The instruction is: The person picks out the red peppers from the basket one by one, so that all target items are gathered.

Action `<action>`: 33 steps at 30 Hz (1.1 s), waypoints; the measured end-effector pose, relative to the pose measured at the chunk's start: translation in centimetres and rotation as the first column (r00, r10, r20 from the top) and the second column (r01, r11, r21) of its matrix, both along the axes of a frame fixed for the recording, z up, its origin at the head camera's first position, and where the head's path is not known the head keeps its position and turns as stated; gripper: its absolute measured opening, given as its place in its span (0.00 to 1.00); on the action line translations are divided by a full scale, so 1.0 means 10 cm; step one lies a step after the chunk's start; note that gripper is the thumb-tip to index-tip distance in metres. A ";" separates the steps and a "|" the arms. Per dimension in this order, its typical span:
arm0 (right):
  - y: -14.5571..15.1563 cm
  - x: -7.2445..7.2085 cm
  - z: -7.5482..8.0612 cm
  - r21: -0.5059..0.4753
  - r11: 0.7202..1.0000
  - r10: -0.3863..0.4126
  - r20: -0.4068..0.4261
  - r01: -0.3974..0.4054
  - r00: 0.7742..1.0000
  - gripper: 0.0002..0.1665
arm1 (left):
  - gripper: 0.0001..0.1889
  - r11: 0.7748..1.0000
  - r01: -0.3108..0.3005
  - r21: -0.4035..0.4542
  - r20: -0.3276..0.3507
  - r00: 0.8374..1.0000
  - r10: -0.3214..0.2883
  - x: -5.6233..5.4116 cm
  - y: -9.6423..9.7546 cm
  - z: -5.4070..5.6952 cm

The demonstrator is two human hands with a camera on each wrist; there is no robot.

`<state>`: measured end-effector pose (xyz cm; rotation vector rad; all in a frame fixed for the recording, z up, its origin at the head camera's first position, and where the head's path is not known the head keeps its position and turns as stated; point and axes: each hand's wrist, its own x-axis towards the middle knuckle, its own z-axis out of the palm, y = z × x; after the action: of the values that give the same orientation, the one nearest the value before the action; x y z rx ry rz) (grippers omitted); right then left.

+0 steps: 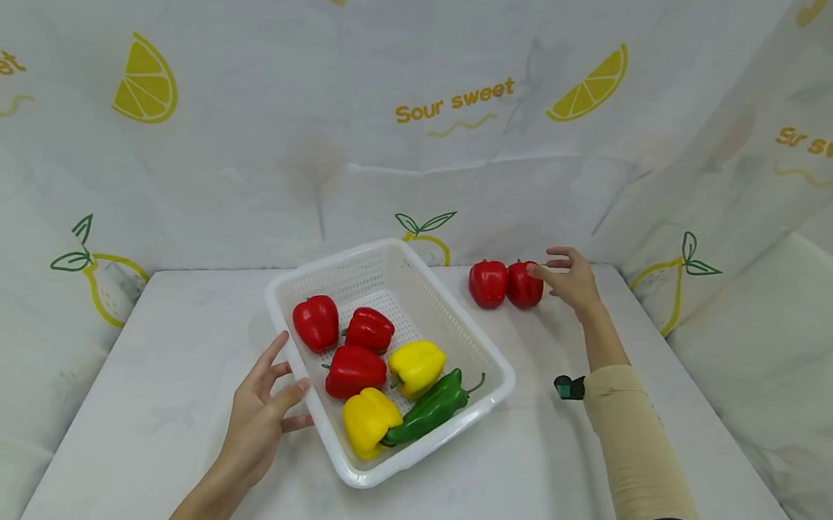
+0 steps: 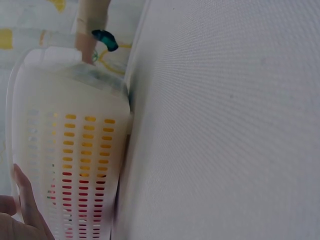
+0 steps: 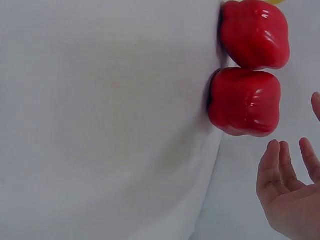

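Note:
A white plastic basket [image 1: 449, 313] stands turned at an angle on the table. In it lie several red bell peppers [image 1: 316, 323], two yellow bell peppers [image 1: 417, 368] and a long green pepper [image 1: 434, 412]. My left hand [image 1: 259, 421] holds the basket's left rim, thumb over the edge and fingers against the outer wall. At the back of the table, two more red bell peppers [image 1: 488, 284] sit side by side, touching. My right hand [image 1: 572, 283] is beside the right-hand pepper [image 3: 245, 102], its fingers spread and apart from it in the right wrist view.
The white-covered table [image 1: 147, 401] meets a hanging cloth with lemon prints [image 1: 246, 151] behind it, and similar cloth rises along both sides. A dark wrist camera [image 1: 570, 388] sticks out from the right sleeve [image 1: 632, 448].

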<state>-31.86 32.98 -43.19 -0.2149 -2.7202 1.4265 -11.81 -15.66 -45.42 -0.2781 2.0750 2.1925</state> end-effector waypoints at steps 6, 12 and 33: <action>-0.11 -0.01 0.15 0.010 1.000 0.020 -0.025 -0.020 0.999 0.45 | 0.44 1.000 0.002 0.007 -0.002 1.000 -0.002 0.01 0.00 0.01; -0.24 0.00 0.33 0.010 0.998 0.060 -0.071 -0.059 0.996 0.44 | 0.43 1.000 0.005 0.013 0.001 1.000 -0.005 0.00 -0.01 0.01; -0.66 0.06 0.75 0.077 0.985 0.166 -0.172 -0.154 0.971 0.41 | 0.44 1.000 0.010 0.015 -0.005 1.000 -0.010 0.00 -0.01 -0.01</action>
<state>-31.29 26.42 -35.70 0.1330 -2.6810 1.3208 -11.86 -15.76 -45.47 -0.2608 2.0571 2.2042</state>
